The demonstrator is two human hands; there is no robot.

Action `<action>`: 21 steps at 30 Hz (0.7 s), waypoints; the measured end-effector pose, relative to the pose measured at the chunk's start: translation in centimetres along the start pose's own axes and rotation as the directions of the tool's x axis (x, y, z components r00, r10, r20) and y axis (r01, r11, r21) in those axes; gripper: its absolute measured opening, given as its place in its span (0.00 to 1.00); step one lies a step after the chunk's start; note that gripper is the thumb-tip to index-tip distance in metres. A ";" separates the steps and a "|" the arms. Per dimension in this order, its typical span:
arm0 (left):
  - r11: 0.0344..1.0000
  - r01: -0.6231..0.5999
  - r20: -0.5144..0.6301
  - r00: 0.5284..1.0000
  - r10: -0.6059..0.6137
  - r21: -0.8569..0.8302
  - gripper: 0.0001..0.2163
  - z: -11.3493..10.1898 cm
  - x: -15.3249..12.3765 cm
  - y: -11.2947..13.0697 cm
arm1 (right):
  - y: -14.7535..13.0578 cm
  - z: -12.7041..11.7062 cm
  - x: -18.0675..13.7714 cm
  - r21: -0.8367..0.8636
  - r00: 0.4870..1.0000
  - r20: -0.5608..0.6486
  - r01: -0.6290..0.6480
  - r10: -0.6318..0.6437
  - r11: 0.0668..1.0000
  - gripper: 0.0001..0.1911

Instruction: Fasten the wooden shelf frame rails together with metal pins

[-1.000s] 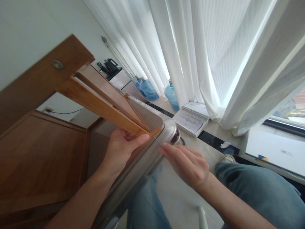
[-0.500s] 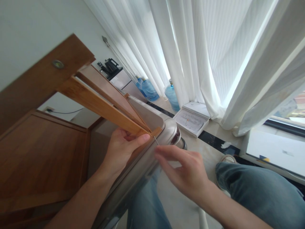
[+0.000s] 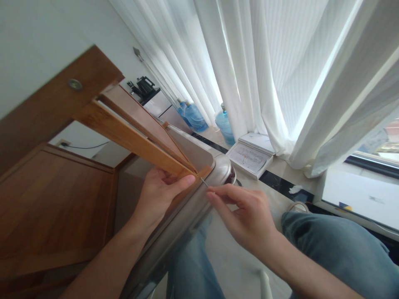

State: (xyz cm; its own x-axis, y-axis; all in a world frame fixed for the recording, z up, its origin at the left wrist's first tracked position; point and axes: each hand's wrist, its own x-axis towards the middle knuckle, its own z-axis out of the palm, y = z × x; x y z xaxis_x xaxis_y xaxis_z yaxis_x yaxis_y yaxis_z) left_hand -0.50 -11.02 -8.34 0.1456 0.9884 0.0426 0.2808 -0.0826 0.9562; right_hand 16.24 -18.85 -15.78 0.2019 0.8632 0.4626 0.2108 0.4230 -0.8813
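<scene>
A brown wooden slat (image 3: pixel 134 141) slopes down from a broad wooden board (image 3: pixel 59 93) to a small wooden joint on a pale, round-edged tabletop (image 3: pixel 183 216). My left hand (image 3: pixel 158 187) pinches the slat's lower end, thumb on the near side and fingers curled beneath. Between the thumb and fingertips of my right hand (image 3: pixel 240 207) is a thin metal rod (image 3: pixel 203 181), which looks like a hex key. Its far tip meets the wood at the joint, just beside my left thumb. Most of the near end is hidden by my fingers.
An open white box (image 3: pixel 251 160) with a printed sheet lies on the floor. Blue water jugs (image 3: pixel 225 124) stand by white curtains (image 3: pixel 249 62). A wooden panel (image 3: pixel 56 207) fills the left side; my jeans-clad knee (image 3: pixel 336 249) is at right.
My right hand has shifted slightly right and its fingers have changed position on the thin rod, whose tip stays at the joint. My left hand keeps its hold on the slat.
</scene>
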 end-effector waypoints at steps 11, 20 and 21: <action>0.980 -0.031 -0.055 0.998 0.021 -0.194 0.15 -0.2 -0.4 0.4 | -0.6 0.2 -0.7 0.069 0.996 -0.088 0.017 -0.011 0.997 0.04; 0.894 -0.338 -0.102 0.941 0.322 -0.293 0.14 -0.1 -3.2 1.3 | 0.6 -0.8 0.7 0.222 0.975 -0.034 -0.208 0.221 0.953 0.12; 0.891 -0.370 -0.059 0.928 0.368 -0.262 0.14 -0.1 -3.6 1.1 | 0.7 -0.9 0.8 0.266 0.968 -0.015 -0.237 0.250 0.934 0.12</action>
State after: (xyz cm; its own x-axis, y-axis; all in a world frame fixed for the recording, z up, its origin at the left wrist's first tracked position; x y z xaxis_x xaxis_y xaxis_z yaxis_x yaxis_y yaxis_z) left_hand -0.81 -14.64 -7.44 0.1829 0.8944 0.4082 -0.0525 -0.4057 0.9125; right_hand 17.44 -18.10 -15.96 0.2628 0.9374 0.2287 -0.1052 0.2634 -0.9589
